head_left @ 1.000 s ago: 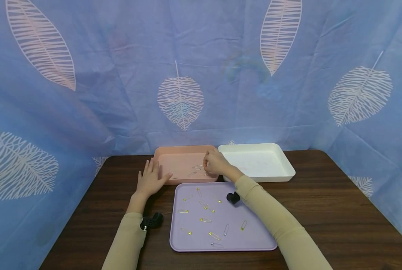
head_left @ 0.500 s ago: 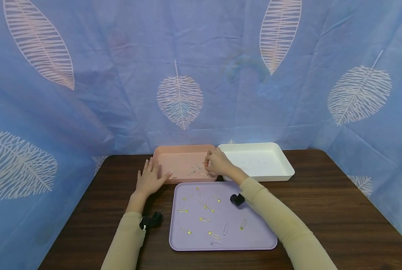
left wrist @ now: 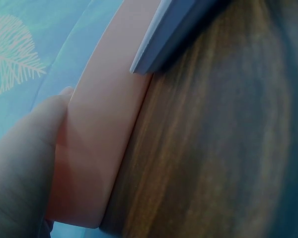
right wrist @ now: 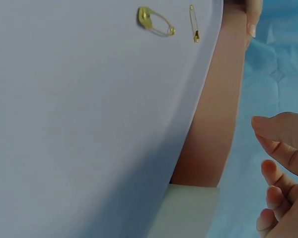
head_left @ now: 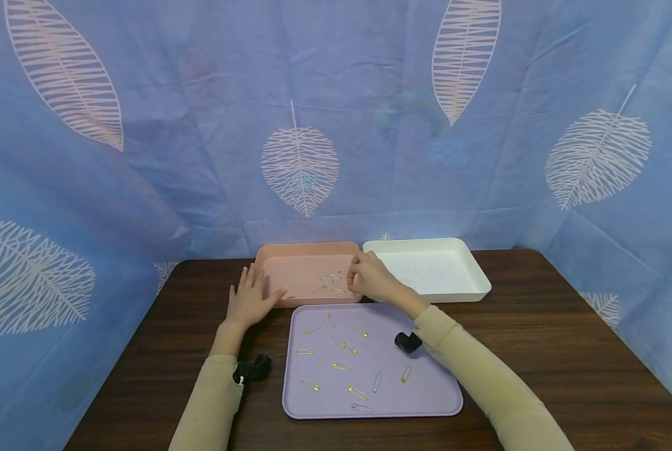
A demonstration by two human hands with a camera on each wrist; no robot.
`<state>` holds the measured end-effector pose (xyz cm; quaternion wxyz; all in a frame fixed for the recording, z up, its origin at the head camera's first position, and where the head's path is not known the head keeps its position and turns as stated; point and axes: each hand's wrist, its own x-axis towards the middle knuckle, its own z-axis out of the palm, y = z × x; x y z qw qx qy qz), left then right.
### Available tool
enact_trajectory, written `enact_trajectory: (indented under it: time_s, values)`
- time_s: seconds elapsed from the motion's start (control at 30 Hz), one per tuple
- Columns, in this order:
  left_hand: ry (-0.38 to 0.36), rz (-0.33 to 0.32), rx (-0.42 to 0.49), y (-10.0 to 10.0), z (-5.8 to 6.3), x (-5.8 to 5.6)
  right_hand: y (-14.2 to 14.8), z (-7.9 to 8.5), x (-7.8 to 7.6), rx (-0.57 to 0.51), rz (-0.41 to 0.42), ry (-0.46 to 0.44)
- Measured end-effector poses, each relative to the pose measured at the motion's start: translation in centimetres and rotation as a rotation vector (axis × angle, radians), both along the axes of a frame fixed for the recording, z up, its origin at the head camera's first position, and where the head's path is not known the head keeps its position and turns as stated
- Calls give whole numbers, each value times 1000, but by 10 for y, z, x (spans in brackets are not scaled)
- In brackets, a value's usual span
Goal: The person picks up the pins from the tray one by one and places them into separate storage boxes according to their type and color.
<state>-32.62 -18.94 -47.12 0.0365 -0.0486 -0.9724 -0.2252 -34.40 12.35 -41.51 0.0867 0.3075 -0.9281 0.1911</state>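
My left hand [head_left: 249, 300] rests spread at the near left corner of the pink tray [head_left: 282, 275], its thumb over the front rim in the left wrist view. Above that tray's right end hovers my right hand [head_left: 372, 279]. Its fingers are loosely bent, and in the right wrist view nothing shows between thumb [right wrist: 273, 126] and fingers. Several silver safety pins [head_left: 334, 276] lie in the pink tray beside it. On the purple tray [head_left: 426, 391], nearer to me, are scattered gold safety pins [head_left: 342, 366] and a couple of silver safety pins [head_left: 377, 383].
A white tray [head_left: 426, 269] stands right of the pink one, with no pins visible in it. All three trays are on a dark wooden table [head_left: 555, 326]. A blue cloth [head_left: 369, 175] with leaf prints hangs behind the table.
My right hand has drawn back a little to the right, away from the silver pins in the pink tray, uncovering more of them. The left hand stays put.
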Motion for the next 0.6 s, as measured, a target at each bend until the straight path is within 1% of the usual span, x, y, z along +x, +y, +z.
enact_trajectory:
  time_s: [0.23, 0.37, 0.6]
  values:
    - [15, -4, 11, 0, -1, 0, 13, 5, 15, -49, 10, -23]
    - [23, -6, 4, -1, -3, -1, 20, 3, 21, -71, 12, -23]
    - [20, -8, 12, 0, -2, 1, 33, 0, 33, -114, 6, -60]
